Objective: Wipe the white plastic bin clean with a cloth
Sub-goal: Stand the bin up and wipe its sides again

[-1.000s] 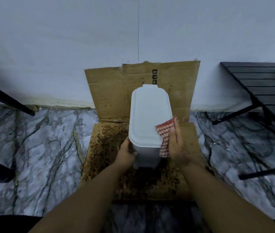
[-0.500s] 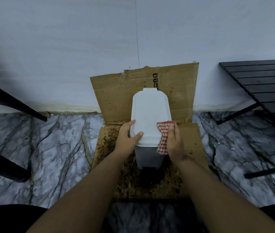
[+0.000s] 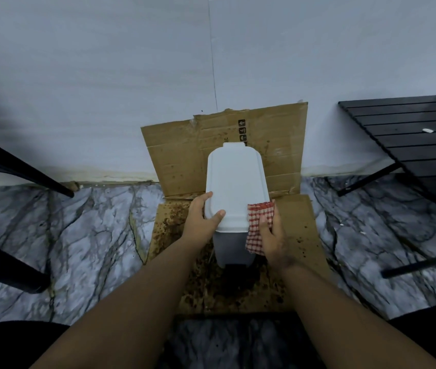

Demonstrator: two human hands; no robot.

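On a marble floor by a white wall, stained cardboard [image 3: 298, 230] carries the white plastic bin [image 3: 235, 182], upright. The left hand [image 3: 201, 221] grips its lid's near-left corner, steadying. The right hand [image 3: 274, 235] presses the checked cloth [image 3: 258, 225] against the right side, thumb apparently pinching it. Wiping is underway; next, a stroke along that side.

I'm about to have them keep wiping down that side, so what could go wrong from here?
The bin is tall and narrow; side pressure from the right hand with the cloth could tip it if the left hand lets go. The cloth hangs low and may drag over the stained cardboard, smearing grime back on.
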